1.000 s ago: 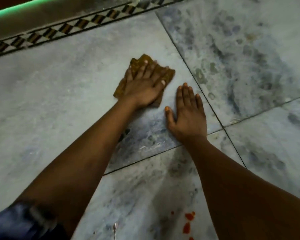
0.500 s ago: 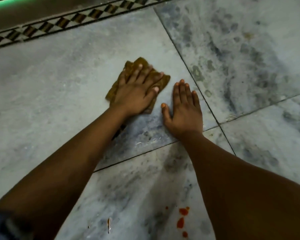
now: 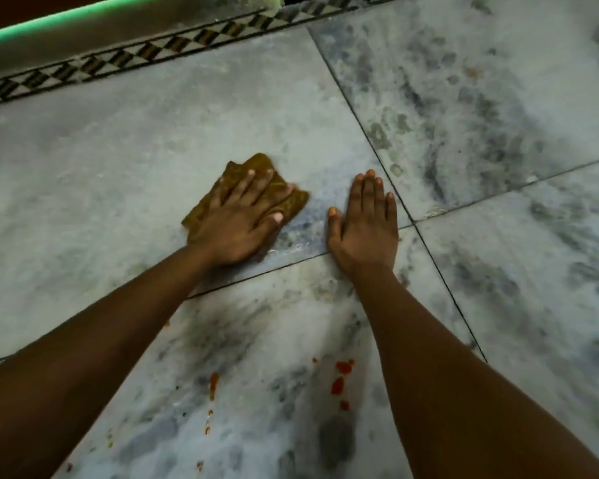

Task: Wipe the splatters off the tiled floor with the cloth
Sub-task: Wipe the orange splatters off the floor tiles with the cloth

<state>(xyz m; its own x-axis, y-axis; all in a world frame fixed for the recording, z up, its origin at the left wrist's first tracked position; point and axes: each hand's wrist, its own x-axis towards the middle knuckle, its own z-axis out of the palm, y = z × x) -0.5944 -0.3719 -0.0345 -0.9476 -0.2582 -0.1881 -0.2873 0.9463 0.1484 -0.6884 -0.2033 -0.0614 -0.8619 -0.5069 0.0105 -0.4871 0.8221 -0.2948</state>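
I see the left hand (image 3: pixel 237 221) pressing flat on the cloth (image 3: pixel 246 193), fingers (image 3: pixel 256 183) straight and spread over it, not curled round it. Compared with half a second ago, the cloth has slid left, away from the right hand (image 3: pixel 363 219), so a gap of damp, streaked tile now shows between them where they were nearly touching. The right hand lies flat on the tiled floor (image 3: pixel 118 167), fingers straight, holding nothing, just left of the tile joint; I judge it a brace. The view has also tipped down, bringing more red splatters (image 3: pixel 339 378) into sight near me, between the forearms, with an orange streak (image 3: pixel 213 383) further left. I judge the far tile nearly done, while those near marks remain untouched, well apart from the cloth.
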